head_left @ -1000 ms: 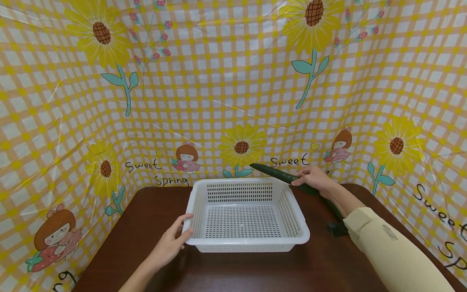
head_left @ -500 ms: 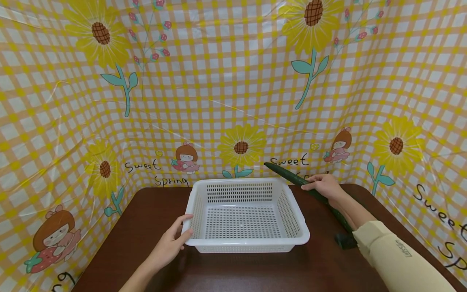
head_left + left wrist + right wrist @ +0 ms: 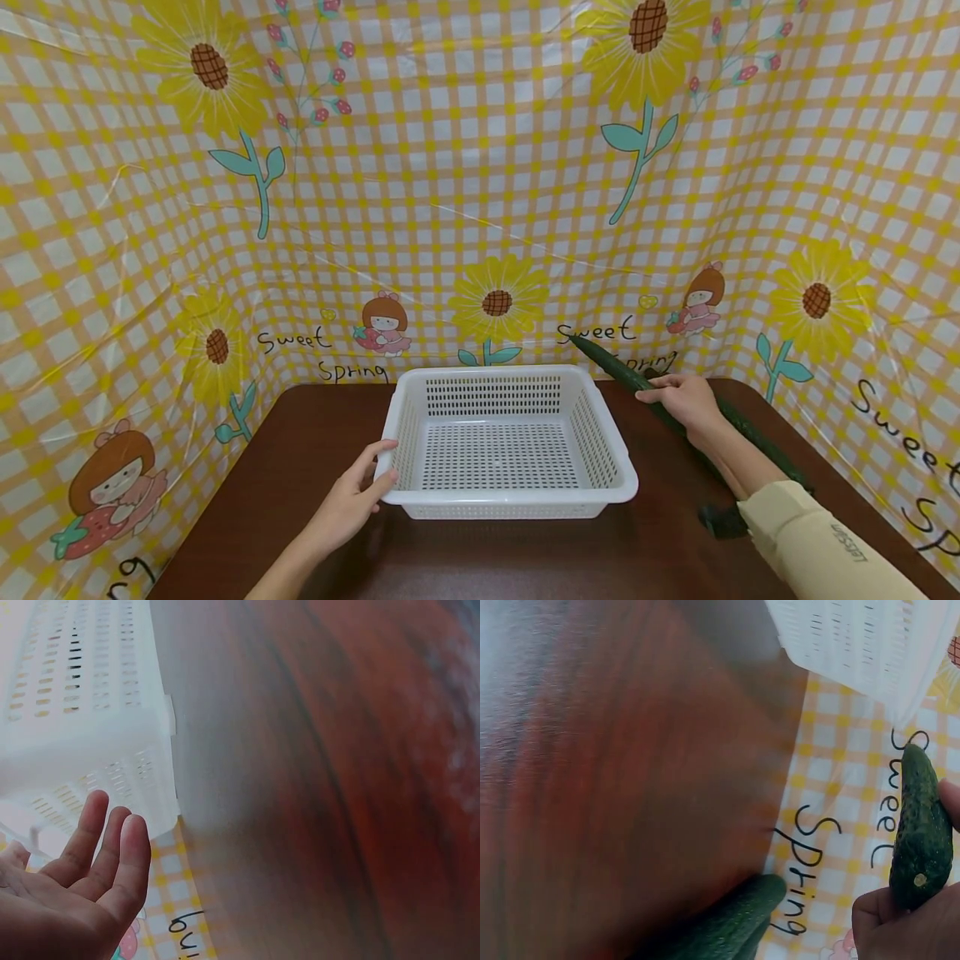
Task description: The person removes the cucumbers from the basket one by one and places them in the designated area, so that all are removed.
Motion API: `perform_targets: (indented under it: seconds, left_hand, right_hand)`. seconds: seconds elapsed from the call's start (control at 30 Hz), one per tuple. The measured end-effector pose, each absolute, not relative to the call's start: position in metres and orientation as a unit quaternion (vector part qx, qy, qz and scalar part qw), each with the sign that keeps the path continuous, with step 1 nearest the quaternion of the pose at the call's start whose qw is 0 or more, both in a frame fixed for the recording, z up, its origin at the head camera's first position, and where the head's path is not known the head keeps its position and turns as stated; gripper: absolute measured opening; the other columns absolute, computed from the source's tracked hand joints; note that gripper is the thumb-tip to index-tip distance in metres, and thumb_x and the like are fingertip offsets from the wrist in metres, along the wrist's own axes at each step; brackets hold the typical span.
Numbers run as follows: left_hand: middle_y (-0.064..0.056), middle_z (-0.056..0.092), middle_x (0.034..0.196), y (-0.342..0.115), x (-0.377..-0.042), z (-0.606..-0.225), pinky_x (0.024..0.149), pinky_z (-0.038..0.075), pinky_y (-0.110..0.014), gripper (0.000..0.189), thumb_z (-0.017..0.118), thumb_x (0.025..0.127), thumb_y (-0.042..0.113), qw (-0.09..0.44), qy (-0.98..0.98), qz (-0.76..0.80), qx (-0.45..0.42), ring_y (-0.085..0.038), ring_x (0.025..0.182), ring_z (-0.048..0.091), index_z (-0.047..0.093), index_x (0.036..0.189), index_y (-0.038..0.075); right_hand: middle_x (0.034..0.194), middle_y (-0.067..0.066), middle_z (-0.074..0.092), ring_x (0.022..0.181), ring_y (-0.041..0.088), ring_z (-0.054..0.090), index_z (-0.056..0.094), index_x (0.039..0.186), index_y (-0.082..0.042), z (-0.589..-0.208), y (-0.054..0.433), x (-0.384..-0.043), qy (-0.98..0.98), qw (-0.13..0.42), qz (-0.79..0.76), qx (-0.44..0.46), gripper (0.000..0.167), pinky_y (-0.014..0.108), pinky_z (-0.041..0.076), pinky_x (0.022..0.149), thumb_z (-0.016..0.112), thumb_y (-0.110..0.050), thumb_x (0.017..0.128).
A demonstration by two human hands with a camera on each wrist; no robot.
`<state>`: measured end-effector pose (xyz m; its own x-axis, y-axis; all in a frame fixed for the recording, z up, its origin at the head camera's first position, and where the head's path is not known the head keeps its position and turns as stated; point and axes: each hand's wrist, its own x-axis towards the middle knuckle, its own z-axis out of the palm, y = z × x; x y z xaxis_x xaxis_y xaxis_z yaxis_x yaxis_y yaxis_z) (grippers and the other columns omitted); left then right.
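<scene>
My left hand [image 3: 352, 496] holds the left rim of a white perforated plastic basket [image 3: 517, 497], thumb and forefinger on the rim. In the left wrist view, the other fingers [image 3: 133, 855] stay loosely extended beside the basket wall [image 3: 82, 742]. To the right of the basket, my right hand [image 3: 684, 408] grips a long dark green cucumber [image 3: 609, 363], held at a slant with its far tip pointing up and left. The right wrist view shows this cucumber [image 3: 922, 817] between thumb and fingers. Nothing is visible inside the basket.
More cucumbers [image 3: 765, 442] lie on the brown table [image 3: 315, 433] at the right, partly hidden by my right forearm. A dark wrist device [image 3: 723, 521] sits by the right sleeve. A checked sunflower cloth [image 3: 450, 183] hangs around the back and sides.
My right hand has moved right and slightly down with the cucumber, away from the basket. Another cucumber at the right has come into clearer view. The left hand and basket have stayed put.
</scene>
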<state>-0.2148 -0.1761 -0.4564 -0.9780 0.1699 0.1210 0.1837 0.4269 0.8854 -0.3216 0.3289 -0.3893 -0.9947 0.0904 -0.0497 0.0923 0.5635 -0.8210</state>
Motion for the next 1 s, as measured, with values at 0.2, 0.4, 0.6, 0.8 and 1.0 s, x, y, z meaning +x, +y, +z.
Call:
perform_targets:
  seconds: [0.2, 0.4, 0.6, 0.8, 1.0]
  left_hand:
    - [-0.017, 0.066, 0.120, -0.176, -0.215, -0.456, 0.070, 0.051, -0.032, 0.047, 0.058, 0.104, 0.029, 0.008, -0.848, -0.519, -0.103, -0.018, 0.090, 0.062, 0.044, 0.148, 0.022]
    - [-0.017, 0.066, 0.121, -0.175, -0.214, -0.455, 0.070, 0.051, -0.033, 0.047, 0.058, 0.103, 0.030, 0.008, -0.849, -0.519, -0.100, -0.019, 0.092, 0.062, 0.044, 0.147, 0.022]
    - [-0.017, 0.066, 0.120, -0.175, -0.214, -0.455, 0.069, 0.051, -0.032, 0.047, 0.058, 0.103, 0.029, 0.008, -0.847, -0.523, -0.100, -0.018, 0.089, 0.062, 0.045, 0.147, 0.023]
    - [-0.016, 0.067, 0.121, -0.175, -0.214, -0.456, 0.069, 0.050, -0.032, 0.046, 0.059, 0.103, 0.029, 0.009, -0.844, -0.526, -0.099, -0.018, 0.089, 0.062, 0.045, 0.147, 0.023]
    - [-0.016, 0.067, 0.121, -0.175, -0.214, -0.455, 0.069, 0.051, -0.032, 0.047, 0.059, 0.103, 0.029, 0.007, -0.843, -0.528, -0.099, -0.018, 0.090, 0.062, 0.045, 0.147, 0.024]
  right_hand:
    - [0.158, 0.033, 0.024, 0.144, 0.054, 0.021, 0.047, 0.143, 0.008, -0.406, 0.333, -0.316, 0.867, -0.009, -0.490, 0.089, 0.064, 0.064, 0.028, 0.113, 0.067, -0.028, 0.094]
    - [0.154, 0.034, 0.031, 0.140, 0.053, 0.029, 0.049, 0.141, 0.009, -0.419, 0.336, -0.309, 0.870, -0.032, -0.480, 0.111, 0.064, 0.065, 0.032, 0.110, 0.068, -0.031, 0.094]
    - [0.151, 0.034, 0.037, 0.134, 0.053, 0.036, 0.051, 0.139, 0.010, -0.431, 0.339, -0.306, 0.878, -0.042, -0.460, 0.123, 0.064, 0.064, 0.037, 0.106, 0.068, -0.033, 0.094]
    - [0.142, 0.032, 0.048, 0.127, 0.052, 0.043, 0.061, 0.128, 0.010, -0.442, 0.340, -0.304, 0.881, -0.058, -0.446, 0.146, 0.056, 0.063, 0.041, 0.100, 0.071, -0.031, 0.091]
    - [0.121, 0.026, 0.063, 0.108, 0.042, 0.056, 0.071, 0.086, -0.001, -0.450, 0.340, -0.301, 0.893, -0.073, -0.417, 0.151, 0.025, 0.052, 0.049, 0.081, 0.070, -0.026, 0.090]
